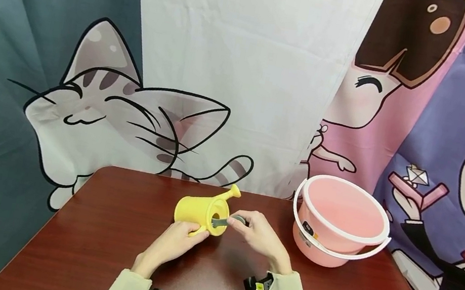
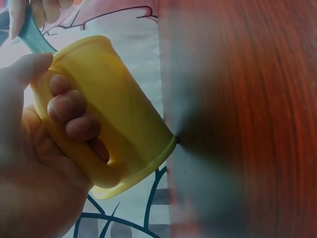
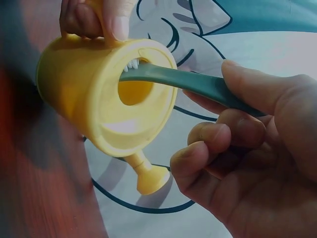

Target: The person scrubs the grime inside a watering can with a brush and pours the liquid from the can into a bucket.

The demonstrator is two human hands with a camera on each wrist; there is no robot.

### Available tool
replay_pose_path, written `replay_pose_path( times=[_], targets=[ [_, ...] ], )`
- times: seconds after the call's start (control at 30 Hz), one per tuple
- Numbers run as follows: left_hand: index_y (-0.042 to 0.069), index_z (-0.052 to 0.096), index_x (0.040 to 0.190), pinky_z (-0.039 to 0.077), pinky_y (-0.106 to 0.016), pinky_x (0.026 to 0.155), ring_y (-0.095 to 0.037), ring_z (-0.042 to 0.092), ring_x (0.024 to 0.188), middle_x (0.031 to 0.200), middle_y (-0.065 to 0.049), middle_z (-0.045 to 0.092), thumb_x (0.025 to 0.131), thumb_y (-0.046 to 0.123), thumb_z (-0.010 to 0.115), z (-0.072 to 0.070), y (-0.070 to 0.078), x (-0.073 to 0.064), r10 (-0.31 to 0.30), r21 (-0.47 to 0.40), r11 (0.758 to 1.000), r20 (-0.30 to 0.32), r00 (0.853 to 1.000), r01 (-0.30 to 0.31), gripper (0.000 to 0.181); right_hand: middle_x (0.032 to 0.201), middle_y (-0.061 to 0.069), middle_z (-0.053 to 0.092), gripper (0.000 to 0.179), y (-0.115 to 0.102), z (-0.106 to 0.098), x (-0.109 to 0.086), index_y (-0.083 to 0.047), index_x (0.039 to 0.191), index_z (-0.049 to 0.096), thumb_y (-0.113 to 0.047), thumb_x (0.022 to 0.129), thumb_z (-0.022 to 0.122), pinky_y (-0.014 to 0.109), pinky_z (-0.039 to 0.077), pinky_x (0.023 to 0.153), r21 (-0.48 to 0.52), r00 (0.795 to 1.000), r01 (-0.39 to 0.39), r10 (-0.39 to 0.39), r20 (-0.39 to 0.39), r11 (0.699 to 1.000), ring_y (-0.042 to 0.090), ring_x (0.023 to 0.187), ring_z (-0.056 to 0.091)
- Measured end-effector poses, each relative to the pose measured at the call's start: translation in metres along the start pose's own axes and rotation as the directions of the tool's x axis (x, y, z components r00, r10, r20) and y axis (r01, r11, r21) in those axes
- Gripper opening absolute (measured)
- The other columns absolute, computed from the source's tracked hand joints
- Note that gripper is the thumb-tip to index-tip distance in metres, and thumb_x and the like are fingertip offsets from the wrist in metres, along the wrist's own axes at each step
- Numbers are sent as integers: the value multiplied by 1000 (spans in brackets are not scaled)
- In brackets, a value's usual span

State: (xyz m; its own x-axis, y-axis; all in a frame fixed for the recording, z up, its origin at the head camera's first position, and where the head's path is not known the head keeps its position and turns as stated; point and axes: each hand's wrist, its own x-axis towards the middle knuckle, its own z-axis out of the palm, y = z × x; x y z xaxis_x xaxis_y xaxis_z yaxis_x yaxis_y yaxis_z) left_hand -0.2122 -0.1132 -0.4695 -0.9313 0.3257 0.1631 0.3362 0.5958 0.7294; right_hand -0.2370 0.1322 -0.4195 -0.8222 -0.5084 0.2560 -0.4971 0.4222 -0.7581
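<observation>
A yellow toy watering can point(image 1: 195, 210) is tilted on its side over the table, its round top opening turned toward the right hand. My left hand point(image 1: 175, 242) grips the can by its handle point(image 2: 63, 141), fingers curled through the loop. Between thumb and fingers, my right hand point(image 1: 261, 235) pinches the green handle of a small brush point(image 3: 195, 83). White bristles point(image 3: 132, 65) show just inside the can's opening, against its upper edge. The can's spout point(image 3: 151, 178) points away from me.
A pink bucket point(image 1: 321, 249) with a white rim and handle stands at the right on the brown wooden table point(image 1: 106, 237). Behind the table's far edge hangs a cloth backdrop point(image 1: 246, 65) with cartoon drawings.
</observation>
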Motion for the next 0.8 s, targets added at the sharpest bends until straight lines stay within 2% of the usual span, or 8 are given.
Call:
replay_pose_path(
  times=[0.2, 0.3, 0.43, 0.53, 0.6, 0.67, 0.8],
  targets=[
    [19, 48, 64, 34, -23, 53, -4, 34, 54, 56, 11, 34, 96, 45, 60, 0, 0, 0, 4, -7, 1000, -2, 1000, -4, 43, 66, -6, 49, 15, 3, 5, 2, -16, 97, 74, -27, 97, 64, 22, 36, 56, 9, 1000, 9, -9, 8, 1000, 6, 59, 41],
    [19, 48, 64, 33, -23, 53, -4, 34, 54, 56, 11, 34, 96, 46, 59, -1, -1, 0, -4, -6, 1000, 4, 1000, 4, 43, 66, -6, 48, 16, 3, 11, 4, -13, 96, 73, -26, 97, 63, 22, 35, 55, 19, 999, 37, -38, 11, 999, 5, 57, 40],
    [19, 48, 64, 33, -23, 53, -4, 34, 54, 56, 12, 34, 96, 47, 58, -1, -1, 1, -4, -6, 1000, 9, 1000, 4, 44, 70, -2, 55, 14, -10, 17, 5, -4, 96, 72, -14, 97, 62, 23, 37, 57, 40, 999, 50, -50, 14, 998, 8, 59, 42],
    [19, 48, 64, 33, -23, 53, -4, 34, 54, 56, 12, 33, 96, 47, 58, 0, -1, 1, 0, -5, 1000, 4, 1000, 0, 44, 78, 1, 63, 12, -7, 23, 7, -5, 96, 72, -13, 97, 63, 24, 41, 62, 31, 999, 33, -33, 4, 999, 10, 65, 48],
    [19, 48, 64, 32, -22, 53, -4, 33, 54, 56, 12, 33, 96, 47, 58, 0, -2, 1, 4, 0, 1000, -2, 1000, -4, 44, 81, 2, 65, 13, 5, 29, 9, -10, 95, 72, -19, 97, 63, 25, 43, 65, 33, 1000, 24, -24, 3, 999, 10, 67, 50],
    [19, 47, 63, 32, -22, 53, -4, 33, 53, 56, 12, 33, 96, 46, 58, 0, -2, 1, 8, 4, 1000, -7, 1000, -8, 44, 81, -1, 65, 13, 11, 32, 10, -15, 94, 72, -24, 97, 63, 26, 44, 66, 43, 1000, 12, -12, -1, 999, 9, 68, 51],
    [19, 48, 64, 32, -22, 53, -4, 33, 54, 56, 12, 33, 97, 46, 58, 0, -1, 1, 16, 4, 1000, -13, 1000, -16, 44, 81, 3, 64, 13, 14, 32, 12, -16, 95, 72, -26, 97, 63, 24, 43, 64, 94, 1000, -10, 8, 15, 996, 9, 66, 49]
  ],
)
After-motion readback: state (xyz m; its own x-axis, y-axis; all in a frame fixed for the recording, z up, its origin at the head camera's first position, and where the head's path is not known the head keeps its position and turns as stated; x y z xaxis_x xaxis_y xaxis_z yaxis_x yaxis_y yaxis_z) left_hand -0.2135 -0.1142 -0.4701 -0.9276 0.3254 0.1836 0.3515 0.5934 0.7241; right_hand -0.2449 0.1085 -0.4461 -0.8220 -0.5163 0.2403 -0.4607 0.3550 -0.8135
